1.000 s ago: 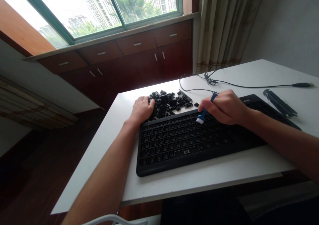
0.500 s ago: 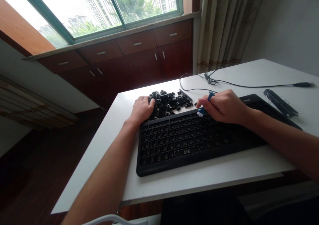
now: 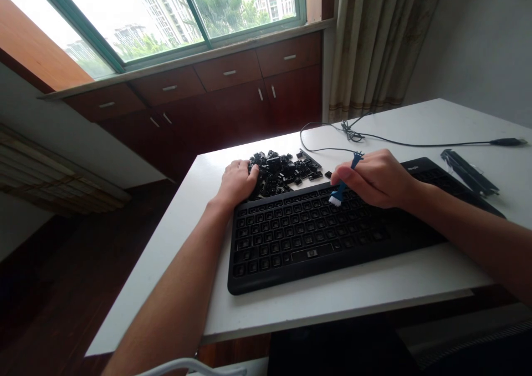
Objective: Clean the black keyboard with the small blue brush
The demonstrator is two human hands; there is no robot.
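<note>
A black keyboard (image 3: 266, 279) with its keycaps taken off lies across the white table, its key wells bare. Gripped in my right hand (image 3: 380, 179) is a small blue cleaning brush (image 3: 338, 192), its white bristles pointing down over the upper middle of the keyboard. Whether the bristles touch the key wells I cannot tell. My left hand (image 3: 239, 182) rests with fingers stretched out at the keyboard's upper left corner, against a heap of loose black keycaps (image 3: 278, 171). The heap lies just behind the keyboard.
The keyboard's cable (image 3: 353, 132) runs in a loose knot along the back of the white table (image 3: 440, 118), ending in a plug (image 3: 507, 141). A clear bag with a long black piece (image 3: 469, 171) lies right of the keyboard. Wooden cabinets (image 3: 224, 104) stand beyond the table.
My right hand has shifted slightly right and turned, so more of the brush's blue handle shows and its bristles sit a little lower. My left hand stays in place.
</note>
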